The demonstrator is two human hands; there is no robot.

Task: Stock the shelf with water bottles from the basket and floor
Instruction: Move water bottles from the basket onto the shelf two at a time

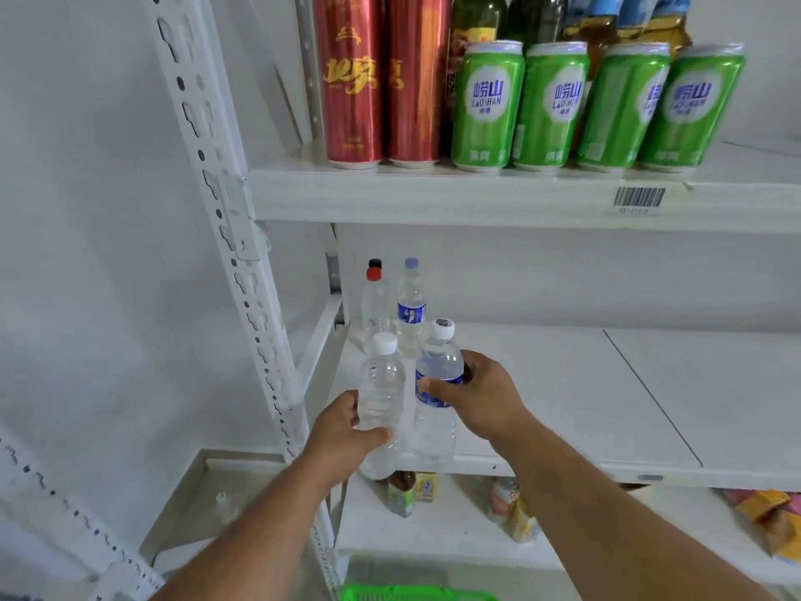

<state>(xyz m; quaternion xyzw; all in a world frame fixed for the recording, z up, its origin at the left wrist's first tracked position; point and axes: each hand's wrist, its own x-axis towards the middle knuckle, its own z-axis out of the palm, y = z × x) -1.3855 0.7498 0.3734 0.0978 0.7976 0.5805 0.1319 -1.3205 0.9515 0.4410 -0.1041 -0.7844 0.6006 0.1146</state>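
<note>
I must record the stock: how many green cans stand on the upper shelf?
4, in one front row on the upper shelf: first beside the red cans, second, third, fourth rightmost. More could be hidden behind.

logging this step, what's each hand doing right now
Left hand: grips the plain bottle.
Right hand: grips the blue-label bottle.

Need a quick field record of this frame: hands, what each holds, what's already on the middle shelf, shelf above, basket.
left hand: grips plain clear bottle, white cap
right hand: grips blue-label bottle, white cap
middle shelf: red-cap bottle and blue-cap bottle standing at back left; a black cap shows behind them
upper shelf: two red cans, four green cans, bottles behind
green basket: only rim visible at bottom edge; contents cannot be seen
</note>
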